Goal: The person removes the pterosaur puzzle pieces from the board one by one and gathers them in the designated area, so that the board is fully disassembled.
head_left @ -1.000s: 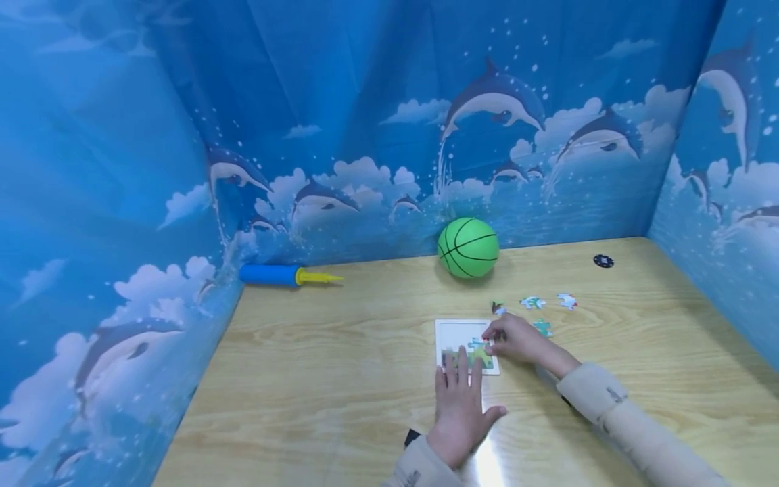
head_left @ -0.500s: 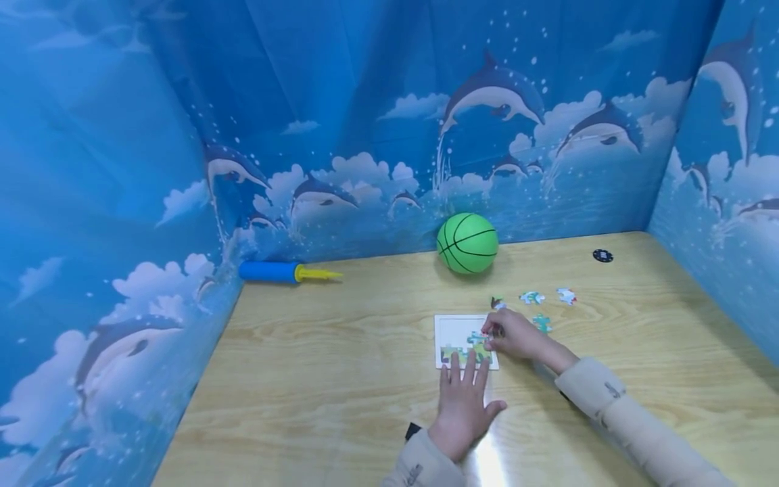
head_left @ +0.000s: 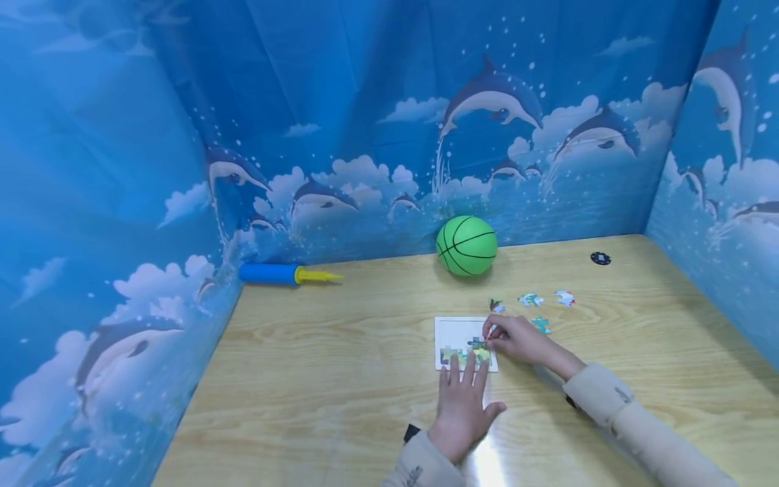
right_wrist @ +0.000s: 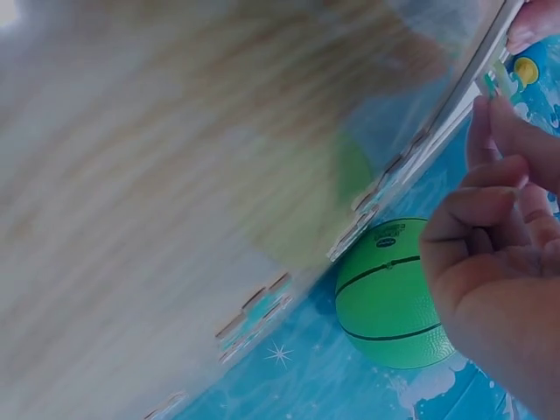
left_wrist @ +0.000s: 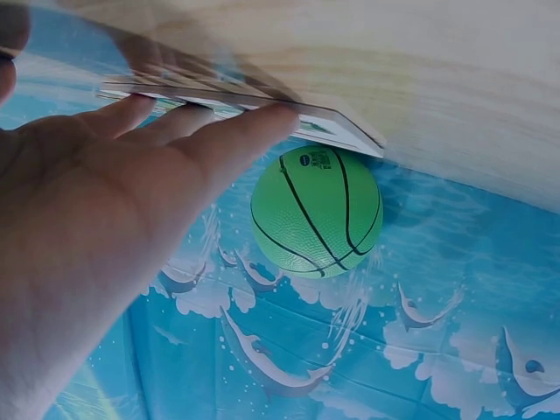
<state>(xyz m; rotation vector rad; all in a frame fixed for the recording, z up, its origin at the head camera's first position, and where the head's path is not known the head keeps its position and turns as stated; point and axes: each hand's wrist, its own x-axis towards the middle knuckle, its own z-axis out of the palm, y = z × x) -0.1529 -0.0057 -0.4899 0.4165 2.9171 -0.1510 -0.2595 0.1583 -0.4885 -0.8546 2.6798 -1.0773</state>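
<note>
Not much has changed since a moment ago. The right hand (head_left: pixel 517 340) has slid a little lower on the board (head_left: pixel 453 331), and the piece (head_left: pixel 477 343) it holds now sits closer to the pieces already in place. The left hand (head_left: pixel 464 406) has stayed where it was.

The left hand lies flat on the table (head_left: pixel 341 379), close to the person. Its fingers (head_left: pixel 465 368) are straight and spread a bit, and the tips press on the near edge of the board. In the left wrist view the fingers (left_wrist: pixel 219 140) rest flat against the board edge (left_wrist: pixel 341 131). It grips nothing.

The right hand is just past it, at the right edge of the board. Its fingers (right_wrist: pixel 490 210) are curled, and the fingertips seem to pinch the small piece down on the board, though the view is blurry there. The piece lies near the right side of the board, touching the row of green pieces along the near edge.

Just beyond the right hand, four loose pieces (head_left: pixel 531 299) lie on the table. Farther back a small black disc (head_left: pixel 600 258) sits near the right wall. The green ball (head_left: pixel 466 245) rests by the back wall, and the blue pump (head_left: pixel 276 273) lies in the far left corner.
</note>
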